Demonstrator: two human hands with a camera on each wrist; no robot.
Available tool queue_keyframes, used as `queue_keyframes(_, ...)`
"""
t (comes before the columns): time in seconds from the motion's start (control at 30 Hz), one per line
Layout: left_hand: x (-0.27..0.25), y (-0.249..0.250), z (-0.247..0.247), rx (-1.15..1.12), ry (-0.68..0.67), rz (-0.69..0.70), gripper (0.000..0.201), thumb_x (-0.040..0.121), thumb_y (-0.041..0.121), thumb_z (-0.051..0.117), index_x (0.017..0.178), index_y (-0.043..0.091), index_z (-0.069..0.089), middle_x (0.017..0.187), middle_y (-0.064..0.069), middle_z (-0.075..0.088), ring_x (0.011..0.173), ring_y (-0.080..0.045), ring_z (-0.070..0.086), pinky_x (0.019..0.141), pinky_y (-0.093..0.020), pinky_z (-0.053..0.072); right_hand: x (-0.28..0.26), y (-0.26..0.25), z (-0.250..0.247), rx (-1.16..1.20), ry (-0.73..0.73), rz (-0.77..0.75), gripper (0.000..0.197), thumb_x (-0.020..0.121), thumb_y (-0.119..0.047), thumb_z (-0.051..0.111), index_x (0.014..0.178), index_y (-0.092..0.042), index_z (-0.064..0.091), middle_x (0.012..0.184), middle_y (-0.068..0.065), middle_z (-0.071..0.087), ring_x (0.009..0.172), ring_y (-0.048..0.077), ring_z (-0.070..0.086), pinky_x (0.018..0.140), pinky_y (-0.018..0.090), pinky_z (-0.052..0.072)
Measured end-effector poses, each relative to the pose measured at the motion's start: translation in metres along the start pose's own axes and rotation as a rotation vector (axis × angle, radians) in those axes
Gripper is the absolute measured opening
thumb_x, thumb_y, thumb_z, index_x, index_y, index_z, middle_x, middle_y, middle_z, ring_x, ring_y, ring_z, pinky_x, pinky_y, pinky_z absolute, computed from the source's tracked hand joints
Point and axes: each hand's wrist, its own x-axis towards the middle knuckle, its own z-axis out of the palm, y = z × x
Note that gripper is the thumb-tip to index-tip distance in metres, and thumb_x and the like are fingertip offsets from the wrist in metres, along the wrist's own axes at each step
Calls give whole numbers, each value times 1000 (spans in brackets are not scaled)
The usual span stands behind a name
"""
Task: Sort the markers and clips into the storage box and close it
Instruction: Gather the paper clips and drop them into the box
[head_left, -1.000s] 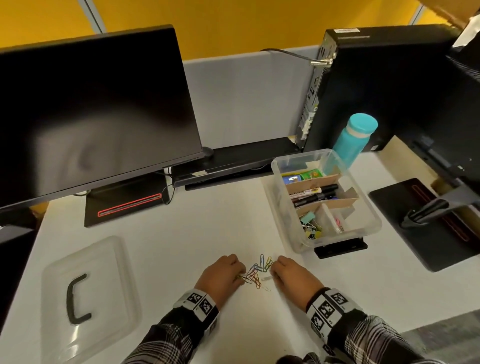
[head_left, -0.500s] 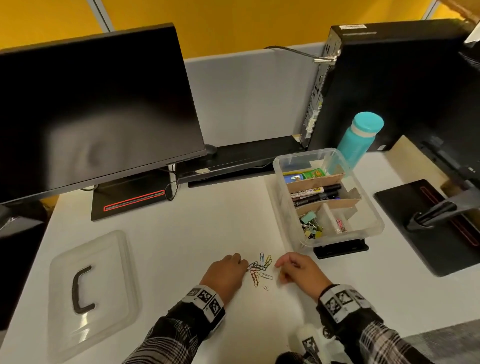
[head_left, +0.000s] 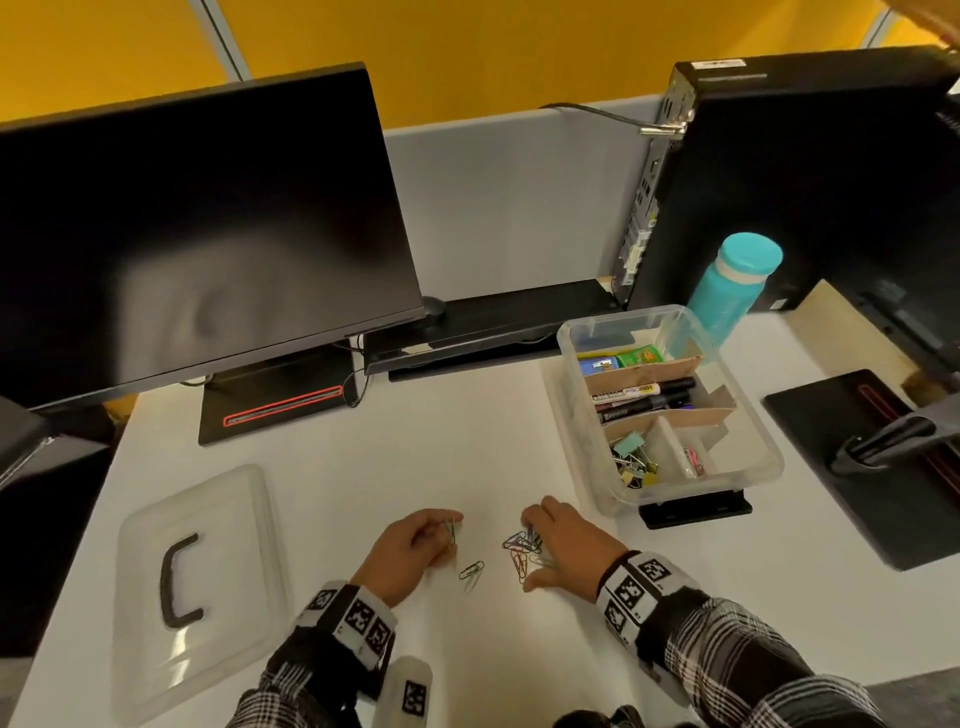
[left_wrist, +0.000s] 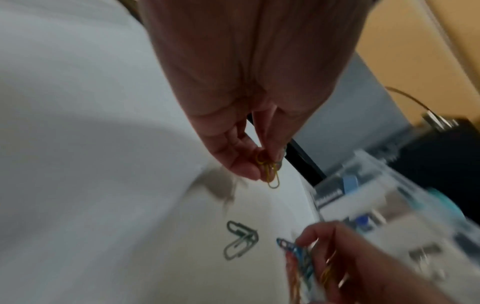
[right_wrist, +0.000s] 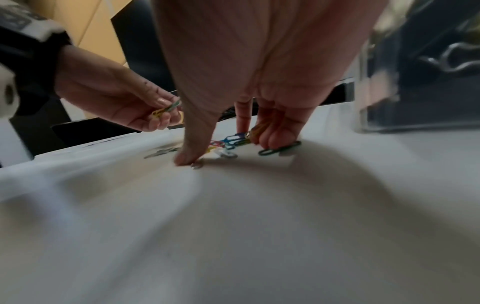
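Note:
Coloured paper clips (head_left: 517, 548) lie heaped on the white desk under my right hand (head_left: 540, 556). Its fingers curl over the heap and hold some clips (right_wrist: 257, 129), while the thumb presses the desk. My left hand (head_left: 449, 532) pinches a few yellow and green clips (left_wrist: 269, 171) just above the desk. Two loose clips (head_left: 471, 571) lie between the hands. The clear storage box (head_left: 574, 415) stands open at the right with markers (head_left: 644, 397), binder clips (head_left: 634, 460) and a few clips in cardboard compartments. Its lid (head_left: 234, 519) lies at the left.
A black monitor (head_left: 197, 234) and a keyboard (head_left: 493, 322) stand behind the work area. A teal bottle (head_left: 732, 291) and a black computer tower (head_left: 805, 182) are beyond the box. A black stand base (head_left: 841, 467) sits on the right.
My left hand has pulled away to the left with a few clips pinched in it. The right hand has closed over the rest of the heap, and two clips are left between the hands.

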Motion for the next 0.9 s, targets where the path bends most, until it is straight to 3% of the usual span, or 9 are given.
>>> queue_keyframes(0.1,0,-1,-4,-341,4,-180,28,96,-5,39,103,3,65,73,-5,62,74,-19,60,74,-28,53,4,-9,3,22,44,-32,38,89,-33,58,117,-11,45,119,8,45,103,25,50,80,33,43)
queue_keyframes(0.17,1,1,-2,-534,40,-273,29,94,-8,36,96,-2,64,72,-10,58,65,-19,58,69,-31,51,5,-15,6,-28,100,-47,23,95,-21,47,115,-9,47,118,9,47,100,26,52,74,32,40)
queue_keyframes(0.33,4,2,-1,-818,127,-373,25,86,-6,33,73,1,54,66,-11,46,50,-19,49,58,-32,39,9,-25,16,-54,170,32,22,90,-7,42,112,-8,48,114,8,47,98,25,53,69,27,34)
queue_keyframes(0.47,2,4,1,-815,108,-372,25,84,-2,33,64,8,44,61,-8,44,50,-19,43,50,-29,35,5,-17,15,181,224,92,14,85,-6,48,96,-13,52,97,1,49,81,17,53,68,22,42)
queue_keyframes(0.57,5,4,2,-639,76,-393,30,90,6,38,61,13,39,56,-4,46,45,-15,40,46,-26,31,-3,-5,10,519,267,150,18,82,-3,54,84,-21,53,82,0,56,66,10,52,64,18,44)
queue_keyframes(0.63,6,5,4,-349,54,-374,34,94,15,40,61,15,37,53,0,42,45,-13,35,48,-26,28,-10,1,4,825,277,174,20,84,2,55,87,-18,54,77,3,57,64,12,55,64,22,49)
queue_keyframes(0.73,1,3,6,322,8,-135,33,96,37,46,71,16,40,65,5,41,58,-11,38,58,-24,31,-21,3,-5,1463,218,200,24,87,11,48,102,-7,53,76,9,57,70,23,58,64,29,53)
queue_keyframes(0.77,-2,2,7,443,-15,-70,30,93,42,51,77,17,44,67,7,43,60,-8,40,58,-22,31,-25,3,-7,1630,194,210,27,86,13,42,104,-5,53,74,10,56,69,23,57,63,29,51)
queue_keyframes(0.9,-6,-1,13,698,-123,-51,48,76,51,70,105,21,45,70,12,44,62,-5,42,58,-21,33,-39,-4,-11,1921,12,170,31,61,4,42,88,-2,55,69,12,51,61,20,50,55,26,39)
